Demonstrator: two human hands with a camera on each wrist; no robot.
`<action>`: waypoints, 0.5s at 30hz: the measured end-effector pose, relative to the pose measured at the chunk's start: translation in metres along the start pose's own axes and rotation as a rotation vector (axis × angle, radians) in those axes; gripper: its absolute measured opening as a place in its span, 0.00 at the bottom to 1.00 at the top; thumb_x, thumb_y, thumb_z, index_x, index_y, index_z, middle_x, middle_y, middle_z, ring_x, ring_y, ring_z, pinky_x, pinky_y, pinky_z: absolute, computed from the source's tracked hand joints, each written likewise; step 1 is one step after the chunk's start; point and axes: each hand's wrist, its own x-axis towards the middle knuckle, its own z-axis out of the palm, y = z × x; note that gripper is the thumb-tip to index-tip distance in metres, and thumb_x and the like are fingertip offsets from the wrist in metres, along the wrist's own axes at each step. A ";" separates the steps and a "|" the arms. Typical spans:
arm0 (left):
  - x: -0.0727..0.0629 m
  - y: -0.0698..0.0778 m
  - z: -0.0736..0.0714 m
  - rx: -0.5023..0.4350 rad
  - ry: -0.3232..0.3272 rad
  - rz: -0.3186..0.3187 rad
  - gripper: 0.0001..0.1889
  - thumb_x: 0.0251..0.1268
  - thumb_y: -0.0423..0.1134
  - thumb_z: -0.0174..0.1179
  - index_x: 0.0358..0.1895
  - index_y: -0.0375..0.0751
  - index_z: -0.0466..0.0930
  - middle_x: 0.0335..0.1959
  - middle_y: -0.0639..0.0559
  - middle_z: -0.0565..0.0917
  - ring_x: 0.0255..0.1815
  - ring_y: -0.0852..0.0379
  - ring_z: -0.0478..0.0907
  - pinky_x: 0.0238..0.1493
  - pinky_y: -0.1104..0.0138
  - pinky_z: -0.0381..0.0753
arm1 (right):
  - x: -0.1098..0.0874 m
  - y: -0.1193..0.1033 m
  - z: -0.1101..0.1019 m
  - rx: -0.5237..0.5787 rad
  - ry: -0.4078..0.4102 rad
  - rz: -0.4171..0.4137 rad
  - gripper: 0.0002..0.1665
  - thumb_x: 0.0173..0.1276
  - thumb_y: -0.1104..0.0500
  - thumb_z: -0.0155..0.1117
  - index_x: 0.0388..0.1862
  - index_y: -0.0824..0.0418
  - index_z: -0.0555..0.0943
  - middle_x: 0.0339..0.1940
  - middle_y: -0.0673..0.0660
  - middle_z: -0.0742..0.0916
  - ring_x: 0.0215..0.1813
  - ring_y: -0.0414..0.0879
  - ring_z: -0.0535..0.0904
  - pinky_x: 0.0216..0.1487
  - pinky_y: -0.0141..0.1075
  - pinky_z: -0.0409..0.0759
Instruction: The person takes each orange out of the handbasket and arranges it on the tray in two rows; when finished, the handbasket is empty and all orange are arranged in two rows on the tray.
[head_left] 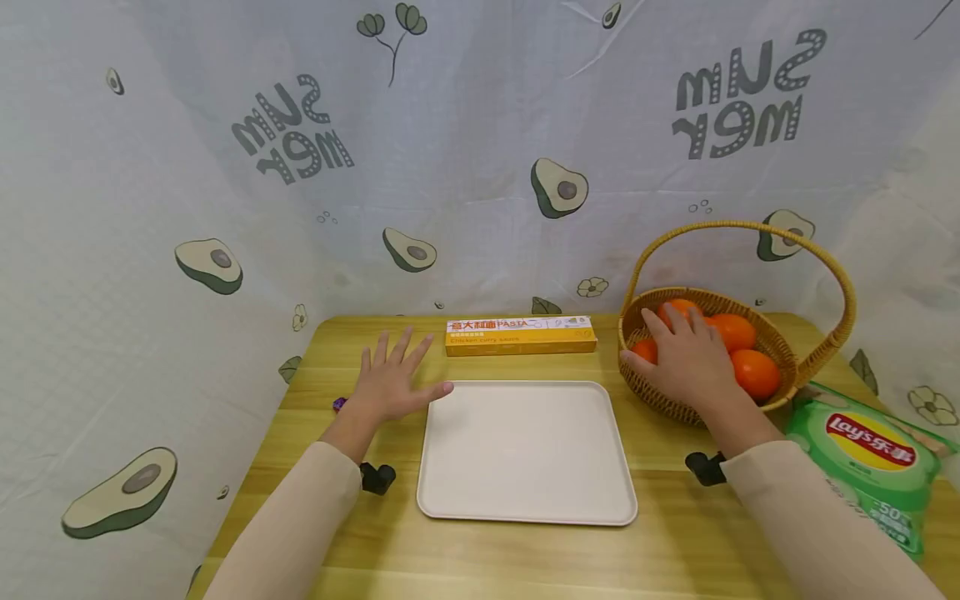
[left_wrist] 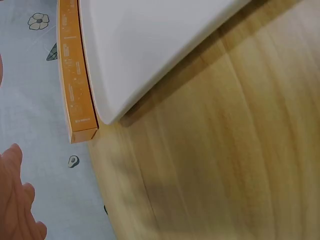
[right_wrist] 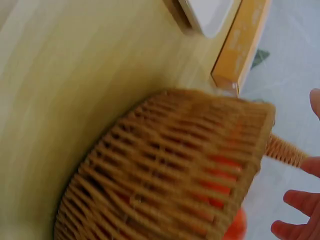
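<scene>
Over the wicker basket (head_left: 651,398) at the right, my right hand (head_left: 688,360) spreads its fingers above several oranges (head_left: 754,374). It holds nothing, and partly hides the fruit behind it. The right wrist view has the basket's woven side (right_wrist: 165,165) close up, with the fingertips (right_wrist: 300,202) beyond its rim. My left hand (head_left: 392,385) is stretched out with fingers spread and nothing in its grasp. Its thumb overlaps the upper left corner of a white rectangular tray (head_left: 525,454) in the head view.
A yellow pasta box (head_left: 521,340) lies behind the tray along the back edge of the wooden table (head_left: 480,562). At the right, a green Lay's chip bag (head_left: 862,450) lies beside the basket, partly behind my sleeve. A small purple item (head_left: 340,404) sits near my left wrist. The basket's tall handle (head_left: 738,224) arches upward.
</scene>
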 end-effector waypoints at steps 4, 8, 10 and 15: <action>-0.005 -0.003 0.002 -0.035 0.015 0.010 0.50 0.63 0.79 0.48 0.84 0.62 0.45 0.86 0.45 0.43 0.84 0.29 0.36 0.78 0.32 0.38 | 0.002 0.016 -0.005 -0.015 0.030 -0.027 0.54 0.73 0.28 0.52 0.79 0.68 0.59 0.76 0.79 0.62 0.75 0.81 0.53 0.73 0.73 0.52; -0.010 -0.007 0.005 -0.077 0.023 0.026 0.50 0.63 0.77 0.51 0.84 0.61 0.47 0.85 0.41 0.50 0.82 0.27 0.45 0.77 0.32 0.48 | 0.004 0.030 -0.012 0.039 0.011 0.009 0.55 0.73 0.29 0.53 0.81 0.68 0.55 0.76 0.81 0.60 0.75 0.82 0.51 0.72 0.74 0.52; -0.013 -0.008 0.006 -0.099 0.024 0.038 0.49 0.63 0.76 0.52 0.83 0.60 0.48 0.83 0.39 0.55 0.80 0.28 0.52 0.74 0.33 0.57 | 0.004 0.037 -0.015 0.074 -0.001 0.038 0.56 0.73 0.28 0.52 0.82 0.67 0.52 0.77 0.81 0.58 0.74 0.83 0.49 0.70 0.75 0.53; -0.019 -0.012 0.008 -0.133 0.004 0.050 0.47 0.64 0.72 0.56 0.83 0.58 0.53 0.76 0.38 0.67 0.73 0.32 0.64 0.66 0.36 0.71 | 0.009 0.050 -0.016 0.138 -0.005 0.081 0.59 0.72 0.25 0.50 0.83 0.66 0.49 0.78 0.80 0.57 0.73 0.82 0.51 0.66 0.77 0.58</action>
